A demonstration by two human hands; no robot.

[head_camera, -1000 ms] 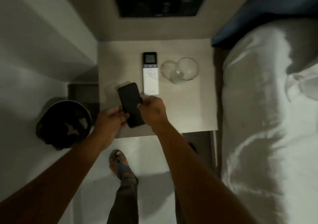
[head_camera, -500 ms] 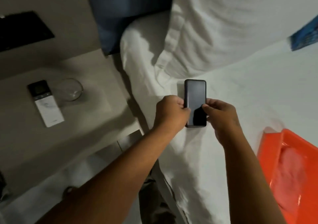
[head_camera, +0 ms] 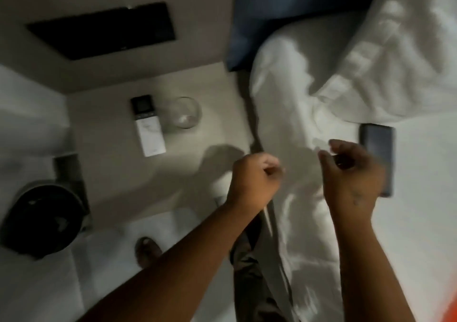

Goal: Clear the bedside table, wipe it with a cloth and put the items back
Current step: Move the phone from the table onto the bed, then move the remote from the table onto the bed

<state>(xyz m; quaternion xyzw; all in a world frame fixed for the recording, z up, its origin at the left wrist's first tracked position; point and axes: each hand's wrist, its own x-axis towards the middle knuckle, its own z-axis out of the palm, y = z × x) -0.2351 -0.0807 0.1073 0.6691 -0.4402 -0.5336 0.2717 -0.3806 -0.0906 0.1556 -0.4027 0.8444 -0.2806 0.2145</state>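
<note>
**Phone is down, two items remain**

Since half a second ago, the black flat phone (head_camera: 378,153) left my hands and now lies on the white bed sheet (head_camera: 420,210). My left hand (head_camera: 252,183) and right hand (head_camera: 353,175) are apart, loosely curled, holding nothing. On the beige worktop (head_camera: 111,173) the white slim remote (head_camera: 149,133) and the clear round glass (head_camera: 185,112) wait, just beside each other. I think I should lift the glass upright, by its wall, and set it where the bed is flat.
</note>
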